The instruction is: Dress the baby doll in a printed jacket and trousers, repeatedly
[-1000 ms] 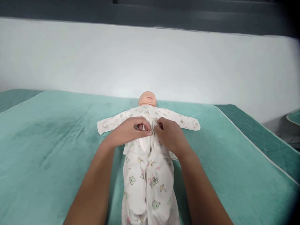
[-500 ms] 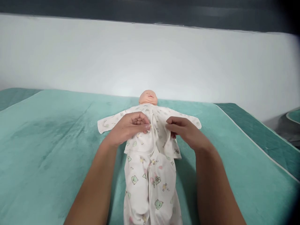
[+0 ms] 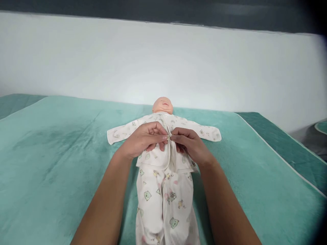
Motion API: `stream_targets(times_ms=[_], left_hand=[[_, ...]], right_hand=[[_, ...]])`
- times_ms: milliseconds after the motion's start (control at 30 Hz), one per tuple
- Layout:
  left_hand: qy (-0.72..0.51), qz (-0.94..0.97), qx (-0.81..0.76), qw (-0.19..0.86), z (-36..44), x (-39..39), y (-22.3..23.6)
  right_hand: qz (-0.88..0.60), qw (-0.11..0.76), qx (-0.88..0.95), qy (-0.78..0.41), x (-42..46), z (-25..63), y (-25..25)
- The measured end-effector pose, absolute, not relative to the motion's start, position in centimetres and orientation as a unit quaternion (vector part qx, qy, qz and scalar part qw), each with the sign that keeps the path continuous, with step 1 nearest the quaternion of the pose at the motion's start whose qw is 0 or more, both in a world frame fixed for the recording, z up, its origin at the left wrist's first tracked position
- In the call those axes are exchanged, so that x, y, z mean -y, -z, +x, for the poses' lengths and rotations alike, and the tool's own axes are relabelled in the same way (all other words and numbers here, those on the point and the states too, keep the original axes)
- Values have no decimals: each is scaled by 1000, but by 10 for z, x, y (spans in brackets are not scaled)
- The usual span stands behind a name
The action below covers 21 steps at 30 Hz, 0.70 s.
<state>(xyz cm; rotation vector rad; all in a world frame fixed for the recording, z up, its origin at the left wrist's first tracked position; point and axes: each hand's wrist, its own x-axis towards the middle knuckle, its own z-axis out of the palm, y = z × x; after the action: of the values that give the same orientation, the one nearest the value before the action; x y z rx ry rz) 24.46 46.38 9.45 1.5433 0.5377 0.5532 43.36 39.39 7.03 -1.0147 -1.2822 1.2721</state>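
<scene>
A baby doll [image 3: 162, 105] lies on its back, head away from me, its arms stretched out to both sides. It wears a white printed baby shirt [image 3: 155, 160] and matching trousers [image 3: 150, 204]. My left hand [image 3: 148, 137] pinches the left front edge of the shirt at chest height, thumb against fingers. Close against it, my right hand [image 3: 187, 141] pinches the right front edge. The fingertips of both hands meet at the middle of the shirt front, with a small fastener partly hidden between them. Below the hands the shirt front hangs apart.
The doll lies on a green padded mat [image 3: 71, 163] with a white seam and a darker green border [image 3: 276, 136] on the right. A white wall [image 3: 163, 58] rises behind the mat. At the far right edge is a grey object with green trim [image 3: 316, 139].
My right hand drew away to the right with the shirt's edge, then came back to the middle against my left hand. My left hand has shifted slightly right, still pinching.
</scene>
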Motion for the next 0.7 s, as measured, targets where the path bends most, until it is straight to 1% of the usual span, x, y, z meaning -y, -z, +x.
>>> stream_targets(times_ms=[200,367,533,700], left_hand=[[-237,672,-231,663,242,-465,-93],[-236,676,-238,657,243,-465,-92],[-245,676,-238,653,243,-466,-91],[-226,690,-250,640,240,-467,-91]], right_hand=[[-421,510,527,-534,-393,433,-70],[-418,499,550,-523,-393,435,-71],[-397,506,556,-526,-393,436,-70],[-422,484,558,-526,-393,438,-72]])
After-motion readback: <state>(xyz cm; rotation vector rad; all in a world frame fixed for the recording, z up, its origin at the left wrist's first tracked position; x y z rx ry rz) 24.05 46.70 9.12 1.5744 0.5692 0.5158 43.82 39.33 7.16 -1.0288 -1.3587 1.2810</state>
